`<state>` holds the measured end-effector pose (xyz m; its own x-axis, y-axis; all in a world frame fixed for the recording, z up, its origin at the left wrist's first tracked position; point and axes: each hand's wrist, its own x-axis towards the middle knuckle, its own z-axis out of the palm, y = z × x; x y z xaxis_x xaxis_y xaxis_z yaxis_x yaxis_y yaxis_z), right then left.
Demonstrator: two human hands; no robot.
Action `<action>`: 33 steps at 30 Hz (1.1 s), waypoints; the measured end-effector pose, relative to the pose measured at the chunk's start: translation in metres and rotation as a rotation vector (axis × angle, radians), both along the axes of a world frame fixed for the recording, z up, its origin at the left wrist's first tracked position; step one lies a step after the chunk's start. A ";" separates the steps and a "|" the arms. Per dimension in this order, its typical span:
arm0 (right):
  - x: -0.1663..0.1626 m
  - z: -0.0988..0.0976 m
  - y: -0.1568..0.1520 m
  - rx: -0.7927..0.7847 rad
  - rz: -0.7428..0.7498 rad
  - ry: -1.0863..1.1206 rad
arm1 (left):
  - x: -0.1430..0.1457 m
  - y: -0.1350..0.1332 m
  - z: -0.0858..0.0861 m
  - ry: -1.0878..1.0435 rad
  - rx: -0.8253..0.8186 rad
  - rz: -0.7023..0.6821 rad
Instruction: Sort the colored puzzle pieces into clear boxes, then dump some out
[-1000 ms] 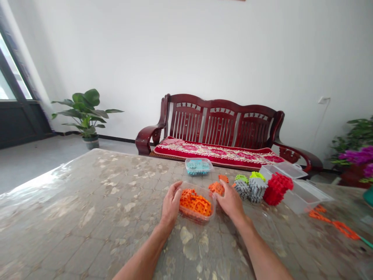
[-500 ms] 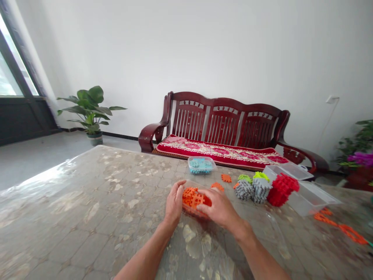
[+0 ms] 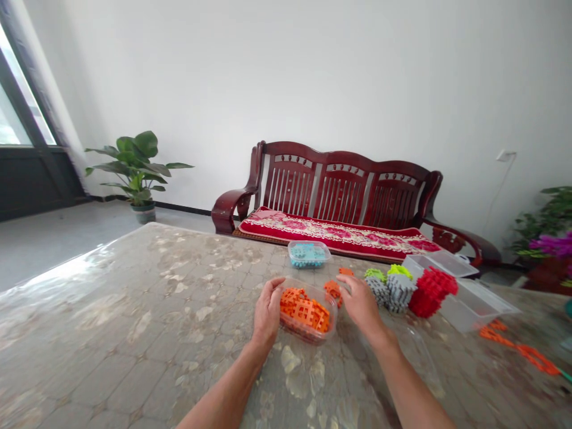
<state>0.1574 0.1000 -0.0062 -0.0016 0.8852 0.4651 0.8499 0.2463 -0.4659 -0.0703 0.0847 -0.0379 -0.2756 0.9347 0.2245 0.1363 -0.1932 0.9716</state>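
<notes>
My left hand [image 3: 267, 311] rests against the left side of a clear plastic container [image 3: 308, 337], fingers curled along its rim. Orange interlocking plastic pieces [image 3: 306, 310] with notched edges fill the container. Just beyond its right side, my right hand [image 3: 361, 305] reaches over the table with thumb and fingers apart. Its fingertips are close to a loose orange piece [image 3: 332, 290]; whether they touch it I cannot tell. A second orange piece [image 3: 345, 271] lies farther back, partly hidden by the right hand's fingers.
A clear box of light blue pieces [image 3: 308, 255] stands behind. To the right are grey stacks [image 3: 401, 292] topped with lime pieces [image 3: 399, 271], a red stack [image 3: 432, 292], a larger clear box [image 3: 476, 304] and joined orange pieces [image 3: 536, 358]. A wooden sofa [image 3: 342, 185] stands beyond the table.
My right hand has left the orange pieces inside the container and moved right, to the loose pieces outside it. My left hand stays at the container's left side.
</notes>
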 end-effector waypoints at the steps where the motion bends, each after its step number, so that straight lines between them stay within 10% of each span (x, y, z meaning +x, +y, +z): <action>1: 0.006 -0.005 0.003 -0.021 -0.029 -0.029 | 0.000 0.000 0.001 0.005 -0.005 0.015; 21: 0.013 -0.036 0.004 -0.110 -0.045 -0.326 | -0.003 0.002 0.001 -0.057 -0.055 0.082; 28: 0.008 -0.004 -0.001 -0.002 -0.138 -0.122 | -0.003 0.000 0.005 -0.075 -0.074 0.098; 33: -0.028 0.026 -0.023 0.012 0.070 0.002 | -0.003 0.000 0.005 -0.048 -0.066 0.099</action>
